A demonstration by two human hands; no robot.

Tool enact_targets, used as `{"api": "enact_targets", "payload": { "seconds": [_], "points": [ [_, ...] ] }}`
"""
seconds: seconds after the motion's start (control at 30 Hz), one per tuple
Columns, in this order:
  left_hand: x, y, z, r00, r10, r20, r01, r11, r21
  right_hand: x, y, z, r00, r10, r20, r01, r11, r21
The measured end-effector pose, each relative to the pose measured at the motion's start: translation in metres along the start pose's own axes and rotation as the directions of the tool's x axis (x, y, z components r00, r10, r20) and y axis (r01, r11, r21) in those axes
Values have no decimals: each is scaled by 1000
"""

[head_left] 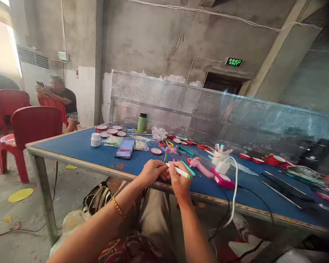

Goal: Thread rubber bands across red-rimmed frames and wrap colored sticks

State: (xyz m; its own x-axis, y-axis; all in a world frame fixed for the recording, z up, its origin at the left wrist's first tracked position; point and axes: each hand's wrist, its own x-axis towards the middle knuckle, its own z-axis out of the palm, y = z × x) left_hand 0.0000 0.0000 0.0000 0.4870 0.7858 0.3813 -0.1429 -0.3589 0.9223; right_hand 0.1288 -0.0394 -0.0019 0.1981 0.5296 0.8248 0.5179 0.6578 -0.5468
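Note:
My left hand (152, 171) and my right hand (180, 179) meet at the near edge of the blue table (79, 149). The right hand's fingers are closed round a white stick with a green tip (181, 171), which lies across the hand pointing right. The left hand's fingers are curled and pinch the stick's left end, along with something small and red that I cannot make out. A thin striped stick (166, 156) stands just behind the hands. A gold bracelet (117, 206) is on my left wrist.
A pink glue gun (214, 174) with a white cable (234, 190) lies right of the hands. Red-rimmed round discs (109, 130), a white jar (95, 139), a green flask (142, 122) and scissors are scattered about. A perforated metal screen (208, 113) backs the table. Red chairs (30, 128) and a seated person (61, 98) are at left.

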Motion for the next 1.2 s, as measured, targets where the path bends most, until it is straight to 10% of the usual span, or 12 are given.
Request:
{"api": "enact_targets", "payload": {
  "seconds": [1.2],
  "points": [
    [-5, 1, 2, 1000, 10, 1, -10, 999, 47, -2, 1, -4, 999, 33, -6, -33, 999, -19]
  ]
}}
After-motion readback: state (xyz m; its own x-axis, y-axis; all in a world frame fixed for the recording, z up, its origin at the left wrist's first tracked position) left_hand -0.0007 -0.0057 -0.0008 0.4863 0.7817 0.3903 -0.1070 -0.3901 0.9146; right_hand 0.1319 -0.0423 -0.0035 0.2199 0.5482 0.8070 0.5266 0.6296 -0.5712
